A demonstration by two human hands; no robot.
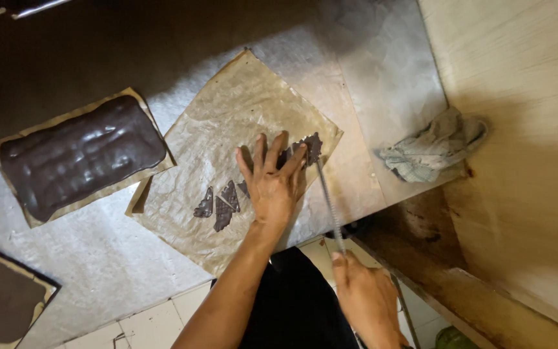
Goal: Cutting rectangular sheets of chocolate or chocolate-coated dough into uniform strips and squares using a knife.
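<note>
The grey metal-topped bench [130,258] carries all the work. On it, at centre, lies the large crinkled sheet of tan greaseproof paper [227,123], set as a diamond to your view. To its left sits a thick, glossy dark-brown chocolate-coated slab [82,155] on its own paper, well apart from your hands. A crumpled grey checked cloth [431,152] lies at the right edge of the bench.

The thin dark chocolate sheet [310,147] rests on the tan paper, under and just beyond your left fingertips. Judge it light, stiff and brittle: it is likely to snap if bent and to smear under warm skin. Hold it flat from above, near the cut line, rather than lifting it by an edge.

Your left hand [274,187] lies palm-down on the paper with its fingers [272,152] spread wide, tips pressing on the dark sheet. It grips nothing; it only pins.

Your right hand [366,300] is closed around the handle end of a long narrow serrated knife [328,200]. The blade runs up to the sheet's right part, just beside the left fingertips; whether it touches them cannot be told.

Small dark triangular cut pieces [221,205] lie on the paper at the left of your left hand. Treat them as fragile at the points.
</note>
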